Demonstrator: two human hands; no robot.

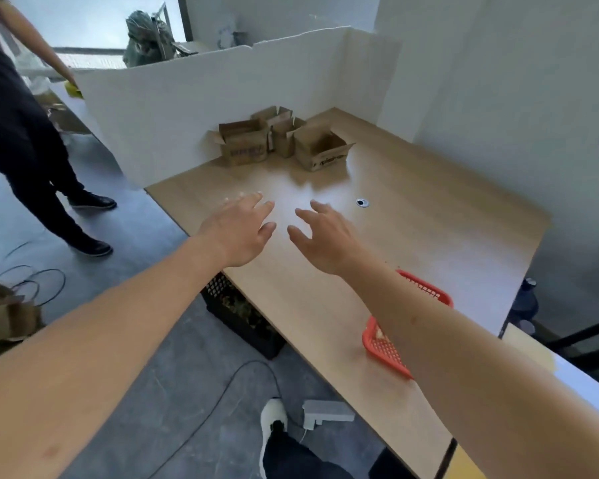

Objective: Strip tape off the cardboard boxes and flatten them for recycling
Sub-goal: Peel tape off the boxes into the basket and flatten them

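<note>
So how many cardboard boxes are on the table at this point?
4, clustered at the table's far end by the white partition: the left box, the rear box, a middle box and the front-right box. All stand open; another could hide behind them.

Brown cardboard boxes [284, 141] with dark print are sitting on a light wood-grain table [429, 209]. At five o'clock a red mesh basket [384, 347] is showing; at seven o'clock, a black lattice crate [242, 319] on grey floor [173, 392].
</note>
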